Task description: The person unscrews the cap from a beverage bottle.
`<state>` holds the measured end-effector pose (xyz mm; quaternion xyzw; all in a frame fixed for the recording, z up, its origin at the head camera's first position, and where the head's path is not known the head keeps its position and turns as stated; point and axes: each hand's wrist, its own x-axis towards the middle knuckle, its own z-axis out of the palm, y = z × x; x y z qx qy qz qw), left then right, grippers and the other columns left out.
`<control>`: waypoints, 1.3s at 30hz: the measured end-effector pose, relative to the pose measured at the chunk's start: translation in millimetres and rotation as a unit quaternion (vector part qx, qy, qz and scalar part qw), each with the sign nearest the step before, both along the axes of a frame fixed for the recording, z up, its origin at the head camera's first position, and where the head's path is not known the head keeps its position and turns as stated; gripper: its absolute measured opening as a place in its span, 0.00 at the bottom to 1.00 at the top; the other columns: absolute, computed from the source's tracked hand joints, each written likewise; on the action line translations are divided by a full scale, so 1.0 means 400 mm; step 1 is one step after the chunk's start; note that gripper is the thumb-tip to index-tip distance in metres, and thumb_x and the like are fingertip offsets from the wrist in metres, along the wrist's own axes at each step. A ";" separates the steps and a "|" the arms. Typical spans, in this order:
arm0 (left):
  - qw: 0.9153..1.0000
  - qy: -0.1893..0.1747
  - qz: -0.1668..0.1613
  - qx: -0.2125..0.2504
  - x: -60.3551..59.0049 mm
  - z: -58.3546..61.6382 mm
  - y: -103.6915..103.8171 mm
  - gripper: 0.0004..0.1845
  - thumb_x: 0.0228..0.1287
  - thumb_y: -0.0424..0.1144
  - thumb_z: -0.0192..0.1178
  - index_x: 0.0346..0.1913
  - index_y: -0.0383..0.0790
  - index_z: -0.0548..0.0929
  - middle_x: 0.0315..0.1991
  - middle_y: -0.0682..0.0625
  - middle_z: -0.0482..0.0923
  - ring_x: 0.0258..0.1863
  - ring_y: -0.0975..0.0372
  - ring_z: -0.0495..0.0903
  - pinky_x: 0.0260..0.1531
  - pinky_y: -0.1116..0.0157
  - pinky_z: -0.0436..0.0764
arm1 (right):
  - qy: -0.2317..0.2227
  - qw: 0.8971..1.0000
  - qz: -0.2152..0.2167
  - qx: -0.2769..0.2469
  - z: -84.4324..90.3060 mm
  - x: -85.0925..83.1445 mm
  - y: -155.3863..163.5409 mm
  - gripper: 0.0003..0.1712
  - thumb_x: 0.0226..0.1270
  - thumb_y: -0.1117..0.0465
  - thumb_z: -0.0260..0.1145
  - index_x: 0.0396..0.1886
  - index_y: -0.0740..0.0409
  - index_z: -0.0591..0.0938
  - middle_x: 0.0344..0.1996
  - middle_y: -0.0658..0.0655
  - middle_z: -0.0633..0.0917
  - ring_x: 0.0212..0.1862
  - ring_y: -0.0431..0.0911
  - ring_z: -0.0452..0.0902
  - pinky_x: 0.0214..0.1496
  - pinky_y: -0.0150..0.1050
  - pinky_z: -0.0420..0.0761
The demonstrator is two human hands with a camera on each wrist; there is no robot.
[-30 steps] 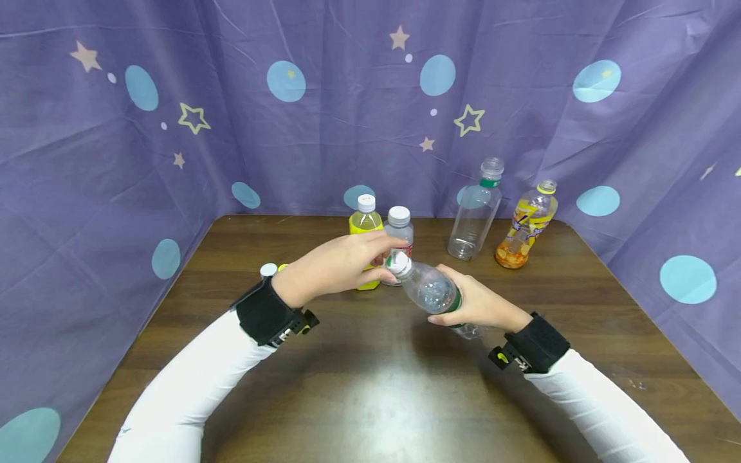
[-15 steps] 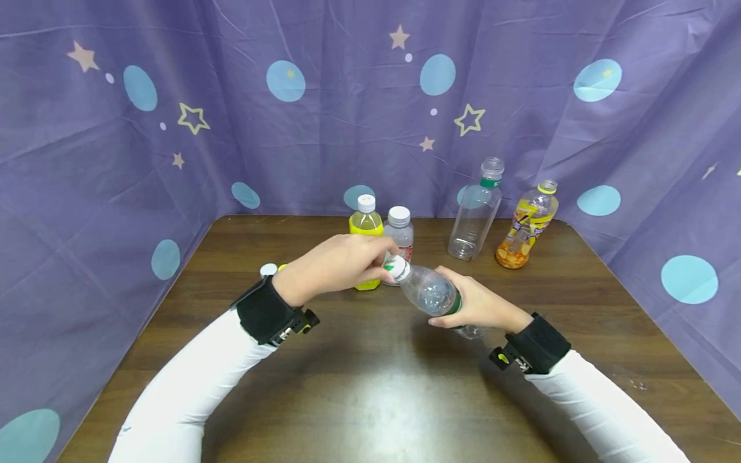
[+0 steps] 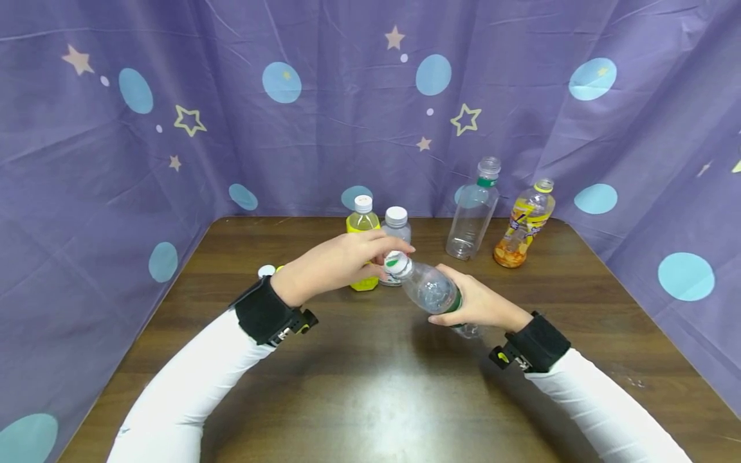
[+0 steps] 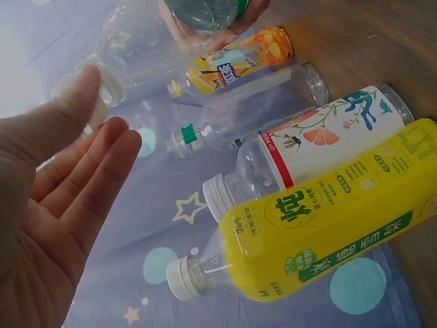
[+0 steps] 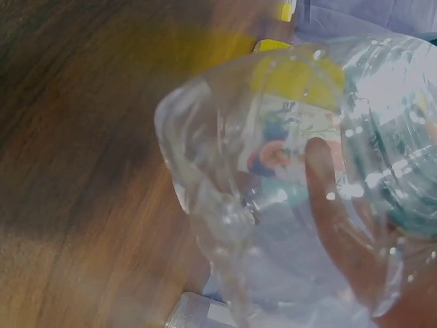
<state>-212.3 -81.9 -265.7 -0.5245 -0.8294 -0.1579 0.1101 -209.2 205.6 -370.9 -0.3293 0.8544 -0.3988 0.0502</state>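
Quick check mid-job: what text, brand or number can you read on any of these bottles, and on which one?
Yellow-label bottle: one large green Chinese character, not surely legible; the green band of characters below is too distorted to read.
White floral-label bottle: pictures only, no readable text.
Orange-yellow bottle: blue lettering, blurred.
Clear bottle in the right hand: no legible print.
Tall empty bottle: none visible.

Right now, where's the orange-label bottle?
Head view: the orange-label bottle stands at the table's far right, by the curtain, just right of the tall clear bottle.
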 end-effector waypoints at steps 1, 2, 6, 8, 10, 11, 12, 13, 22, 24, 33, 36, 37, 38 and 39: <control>1.000 0.012 -0.005 0.003 -0.001 0.000 -0.001 0.23 0.59 0.36 0.68 0.58 0.47 0.78 0.52 0.54 0.79 0.44 0.66 0.78 0.45 0.72 0.79 | -0.001 1.000 0.001 0.000 0.001 -0.001 0.000 0.39 0.47 0.53 0.79 0.58 0.47 0.69 0.47 0.49 0.81 0.47 0.44 0.78 0.50 0.40 0.80; 1.000 0.025 -0.010 0.005 -0.002 0.000 -0.002 0.21 0.59 0.35 0.68 0.56 0.47 0.79 0.53 0.54 0.79 0.45 0.66 0.78 0.47 0.72 0.79 | -0.003 1.000 0.001 0.000 0.001 -0.002 -0.001 0.40 0.47 0.53 0.79 0.59 0.47 0.69 0.48 0.49 0.81 0.48 0.44 0.78 0.50 0.40 0.80; 0.999 0.032 -0.012 0.006 -0.003 -0.003 -0.003 0.20 0.57 0.36 0.69 0.53 0.47 0.80 0.51 0.55 0.80 0.49 0.66 0.78 0.51 0.71 0.78 | -0.014 1.000 0.004 0.000 -0.001 -0.002 -0.001 0.40 0.48 0.53 0.79 0.59 0.47 0.69 0.48 0.49 0.81 0.47 0.44 0.79 0.50 0.39 0.80; 1.000 0.022 -0.005 0.001 -0.001 -0.004 -0.002 0.20 0.57 0.36 0.69 0.53 0.46 0.80 0.51 0.55 0.80 0.48 0.66 0.79 0.51 0.70 0.78 | -0.016 1.000 0.006 -0.001 -0.004 -0.001 -0.001 0.40 0.48 0.52 0.79 0.59 0.47 0.69 0.47 0.49 0.81 0.47 0.43 0.79 0.50 0.38 0.80; 1.000 0.017 0.001 -0.003 0.000 -0.006 0.000 0.20 0.57 0.38 0.70 0.53 0.45 0.79 0.51 0.55 0.81 0.47 0.66 0.79 0.51 0.69 0.79 | -0.018 1.000 0.009 -0.003 -0.007 0.001 -0.001 0.39 0.48 0.52 0.80 0.58 0.47 0.69 0.46 0.49 0.81 0.46 0.44 0.79 0.49 0.38 0.80; 1.000 0.016 0.004 -0.004 0.001 -0.007 0.000 0.20 0.56 0.39 0.70 0.52 0.45 0.80 0.50 0.55 0.81 0.46 0.66 0.79 0.49 0.69 0.79 | -0.018 1.000 0.010 -0.004 -0.008 0.001 -0.002 0.39 0.48 0.52 0.80 0.58 0.47 0.69 0.46 0.49 0.81 0.46 0.44 0.79 0.49 0.37 0.80; 1.000 0.018 0.005 -0.005 0.001 -0.009 0.000 0.20 0.56 0.40 0.70 0.52 0.45 0.80 0.49 0.55 0.81 0.45 0.66 0.79 0.49 0.70 0.79 | -0.020 1.000 0.010 -0.005 -0.009 0.002 -0.002 0.39 0.48 0.52 0.80 0.58 0.47 0.69 0.46 0.49 0.81 0.46 0.44 0.79 0.49 0.37 0.80; 1.000 0.021 0.007 -0.004 0.002 -0.010 0.000 0.20 0.56 0.41 0.70 0.52 0.45 0.80 0.49 0.55 0.80 0.44 0.66 0.79 0.48 0.69 0.79 | -0.021 1.000 0.011 -0.005 -0.011 0.003 -0.002 0.39 0.48 0.52 0.80 0.58 0.47 0.69 0.46 0.49 0.81 0.46 0.44 0.79 0.49 0.37 0.80; 1.000 0.022 -0.001 -0.001 0.002 -0.021 0.002 0.27 0.55 0.42 0.71 0.58 0.45 0.78 0.55 0.54 0.75 0.49 0.65 0.76 0.50 0.71 0.78 | -0.020 1.000 0.004 -0.004 -0.017 0.005 -0.005 0.40 0.48 0.52 0.79 0.59 0.48 0.68 0.47 0.49 0.80 0.47 0.44 0.79 0.49 0.38 0.80; 1.000 0.029 -0.005 0.003 0.001 -0.022 0.002 0.27 0.54 0.37 0.72 0.58 0.45 0.77 0.55 0.54 0.75 0.50 0.65 0.76 0.50 0.71 0.79 | -0.016 1.000 0.002 -0.003 -0.016 0.004 -0.006 0.40 0.48 0.52 0.79 0.60 0.49 0.68 0.48 0.50 0.80 0.48 0.44 0.78 0.50 0.38 0.80; 0.998 0.062 -0.013 0.013 0.005 -0.032 -0.001 0.25 0.51 0.34 0.73 0.54 0.47 0.79 0.51 0.54 0.76 0.49 0.65 0.77 0.50 0.71 0.79 | -0.016 1.000 0.005 -0.006 -0.026 0.005 -0.006 0.40 0.49 0.51 0.79 0.60 0.49 0.68 0.47 0.49 0.81 0.47 0.43 0.79 0.49 0.37 0.80; 0.998 0.058 -0.013 0.012 0.007 -0.038 -0.002 0.24 0.52 0.34 0.73 0.53 0.47 0.79 0.51 0.53 0.76 0.50 0.65 0.77 0.50 0.71 0.79 | -0.015 1.000 0.005 -0.003 -0.033 0.005 -0.006 0.40 0.49 0.51 0.79 0.60 0.49 0.68 0.47 0.49 0.81 0.46 0.42 0.79 0.49 0.37 0.80; 0.998 0.058 -0.013 0.013 0.007 -0.039 -0.002 0.24 0.52 0.34 0.73 0.53 0.47 0.79 0.51 0.53 0.76 0.50 0.65 0.77 0.50 0.71 0.79 | -0.014 1.000 0.005 -0.002 -0.034 0.005 -0.006 0.40 0.49 0.51 0.79 0.60 0.49 0.68 0.47 0.49 0.80 0.47 0.42 0.78 0.49 0.37 0.80; 0.998 0.057 -0.012 0.014 0.007 -0.039 -0.002 0.24 0.52 0.34 0.73 0.53 0.47 0.79 0.51 0.53 0.76 0.50 0.65 0.77 0.50 0.71 0.79 | -0.014 1.000 0.005 -0.002 -0.035 0.004 -0.006 0.40 0.49 0.51 0.79 0.60 0.49 0.68 0.47 0.49 0.80 0.47 0.42 0.79 0.49 0.37 0.80; 0.998 0.058 -0.011 0.015 0.007 -0.039 -0.003 0.24 0.52 0.34 0.73 0.53 0.47 0.79 0.51 0.53 0.76 0.50 0.65 0.77 0.50 0.71 0.79 | -0.014 1.000 0.005 -0.003 -0.034 0.003 -0.007 0.40 0.49 0.51 0.79 0.60 0.49 0.68 0.47 0.49 0.80 0.47 0.42 0.78 0.49 0.37 0.80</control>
